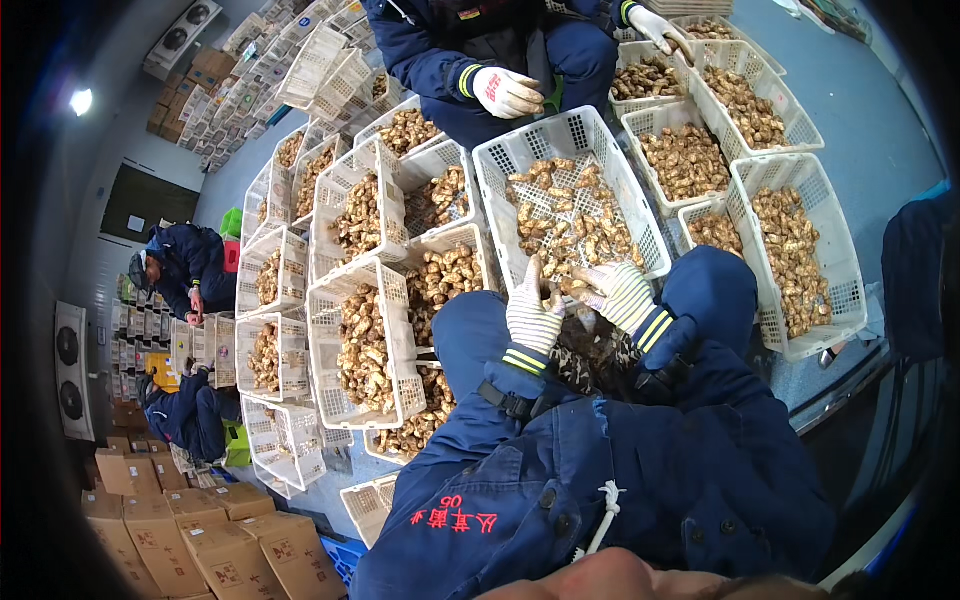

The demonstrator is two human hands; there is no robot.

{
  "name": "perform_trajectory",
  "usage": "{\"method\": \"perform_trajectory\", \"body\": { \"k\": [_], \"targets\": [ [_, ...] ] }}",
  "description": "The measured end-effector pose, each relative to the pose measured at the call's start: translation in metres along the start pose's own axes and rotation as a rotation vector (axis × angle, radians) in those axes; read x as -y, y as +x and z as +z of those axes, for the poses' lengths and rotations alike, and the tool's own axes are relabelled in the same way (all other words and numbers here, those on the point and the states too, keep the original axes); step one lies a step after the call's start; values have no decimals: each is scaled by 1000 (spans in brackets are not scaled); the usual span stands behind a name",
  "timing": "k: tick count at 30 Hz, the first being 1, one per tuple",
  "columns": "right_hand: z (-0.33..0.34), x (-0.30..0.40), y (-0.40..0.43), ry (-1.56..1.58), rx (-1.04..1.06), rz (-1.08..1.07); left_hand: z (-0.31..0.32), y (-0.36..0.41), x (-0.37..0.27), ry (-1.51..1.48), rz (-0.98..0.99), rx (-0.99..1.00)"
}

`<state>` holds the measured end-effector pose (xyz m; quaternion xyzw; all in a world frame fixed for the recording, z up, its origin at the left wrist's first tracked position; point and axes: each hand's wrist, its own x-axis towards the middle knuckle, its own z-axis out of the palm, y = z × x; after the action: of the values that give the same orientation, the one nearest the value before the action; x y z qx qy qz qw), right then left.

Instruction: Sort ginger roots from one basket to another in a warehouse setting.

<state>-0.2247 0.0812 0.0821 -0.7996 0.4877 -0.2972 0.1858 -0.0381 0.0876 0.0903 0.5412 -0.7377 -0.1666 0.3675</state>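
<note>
A white perforated plastic crate (491,202) stands in front of me, its floor partly covered by brown-and-cream mushrooms (581,229). Both my hands wear striped knit gloves with darkened fingertips and meet at the crate's near edge. My right hand (619,294) reaches in from the right, its fingertips closed on a small brown mushroom (571,286). Close beside it, my left hand (535,313) has its index finger extended and its thumb apart. Whether anything lies between those two fingers is hard to make out. Below the hands, dark material shows between my knees.
Across the crate sits a co-worker in white gloves (508,91). Mushroom-filled crates are stacked to my left (322,330) and right (844,277). Two more people (191,262) work at the far left. Cardboard boxes (225,547) and a blue crate (341,559) are at lower left.
</note>
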Motion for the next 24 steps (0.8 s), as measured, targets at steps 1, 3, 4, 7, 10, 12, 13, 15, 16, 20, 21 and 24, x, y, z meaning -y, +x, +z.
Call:
{"method": "perform_trajectory", "body": {
  "k": [1, 3, 4, 7, 10, 12, 13, 15, 16, 20, 21, 24],
  "targets": [
    [0, 0, 0, 14, -14, -2, 0, 0, -1, -23, -4, -19],
    [0, -2, -1, 62, -44, 3, 7, 0, 6, -76, -30, -82],
    [1, -3, -1, 109, -75, 7, 9, -1, 9, -129, -55, -147],
    [6, -8, -1, 218, -99, 43, 10, -6, 22, -180, -158, -181],
    [6, -6, -2, 239, -79, 125, 14, -6, 21, -426, -214, -161],
    [7, -6, -2, 270, -74, 158, 13, -8, 12, -475, -212, -128],
    [7, -6, -2, 270, -73, 157, 11, -9, 8, -524, -209, -96],
    [6, -5, -3, 425, -70, 228, -3, -4, -7, -284, -131, -9],
    [8, -7, -4, 489, -52, 274, -2, -4, -5, -212, -70, 2],
    [10, -8, -5, 423, -53, 264, -3, -3, 2, -116, -6, 50],
    [13, -9, -5, 468, -55, 261, -4, -3, 3, -115, -8, 50],
    [11, -8, -6, 494, -46, 234, -5, -3, 4, -65, 79, 33]
  ]
}}
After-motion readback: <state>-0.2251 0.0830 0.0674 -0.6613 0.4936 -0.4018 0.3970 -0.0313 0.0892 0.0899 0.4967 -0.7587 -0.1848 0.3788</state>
